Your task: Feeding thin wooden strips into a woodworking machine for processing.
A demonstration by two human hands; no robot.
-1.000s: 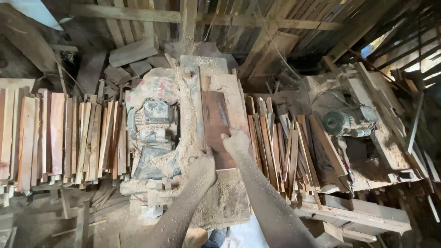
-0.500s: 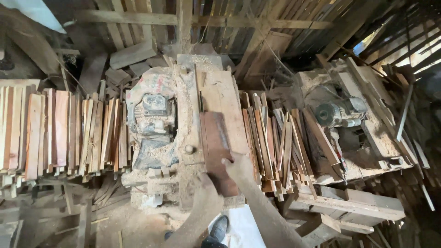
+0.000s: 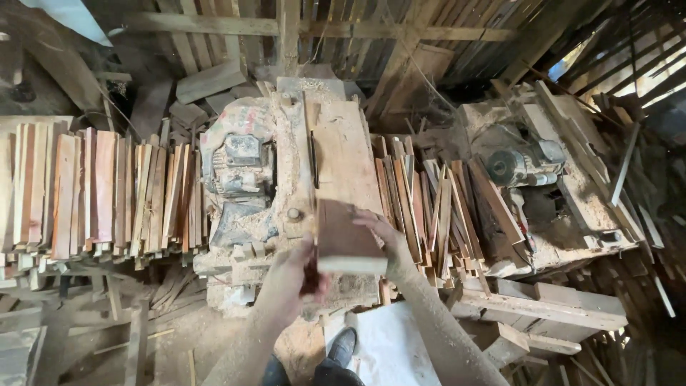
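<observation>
Both hands grip a short reddish-brown board (image 3: pixel 344 236), lifted at the near end of a sawdust-covered saw table (image 3: pixel 341 150). The left hand (image 3: pixel 294 275) closes on the board's left near edge, thumb on top and fingers curled underneath, while the right hand (image 3: pixel 389 239) holds the right edge, fingers spread along the side. The pale cut end of the board faces the person and sits between the two hands. Below the hands, near the person's own legs, a dark shoe (image 3: pixel 343 348) stands beside a white sheet (image 3: pixel 389 350) on the dirt floor. Just beyond the left hand, a small round knob (image 3: pixel 293 213) sits on the sawdust-caked table, and the narrow blade slot (image 3: pixel 313 154) runs away from the board along the tabletop. Farther out to the left of the left hand, a dusty motor (image 3: pixel 239 168) lies beside the table, and past it a wide stack of thin wooden slats (image 3: pixel 107 193) stands on edge. To the right of the right hand, more slats (image 3: pixel 429 207) lean in a loose pile, and beyond them a second grey motor (image 3: pixel 518 161) rests on a rough wooden bench (image 3: pixel 572 193). Farthest away, a wall of dark planks (image 3: pixel 357 36) closes the shed.
</observation>
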